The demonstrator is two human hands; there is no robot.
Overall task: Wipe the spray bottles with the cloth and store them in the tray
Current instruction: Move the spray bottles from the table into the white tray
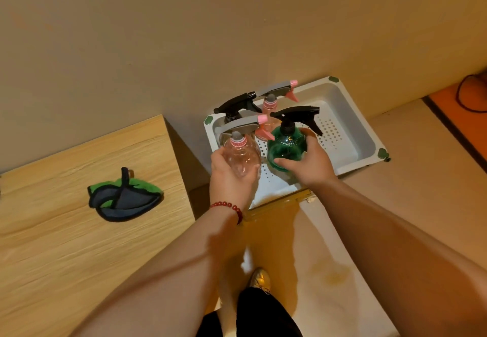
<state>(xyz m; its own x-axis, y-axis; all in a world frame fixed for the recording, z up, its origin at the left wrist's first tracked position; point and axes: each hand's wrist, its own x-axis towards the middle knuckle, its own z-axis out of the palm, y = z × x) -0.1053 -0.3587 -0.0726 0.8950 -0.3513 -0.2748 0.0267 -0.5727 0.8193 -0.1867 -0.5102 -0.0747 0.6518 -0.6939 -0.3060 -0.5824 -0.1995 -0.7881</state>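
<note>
The left hand (226, 175) grasps a clear pinkish plastic spray bottle with a grey and pink trigger (241, 152). The right hand (311, 162) grasps a round green spray bottle with a black trigger (286, 144). Both are upright at the near left of the white perforated plastic tray (353, 125). 2 more spray bottles (270, 104) stand at its far left. The green and dark grey leaf-shaped cloth (125, 197) lies on the wooden table (66, 257), left.

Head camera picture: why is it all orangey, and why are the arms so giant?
Head view: warm, dim light tints the wall and the white tray orange. Head view: the wide lens stretches the arms toward the bottom corners. Head view: everything is slightly soft, with small glints on the clear bottle, and the green bottle looks dark.
</note>
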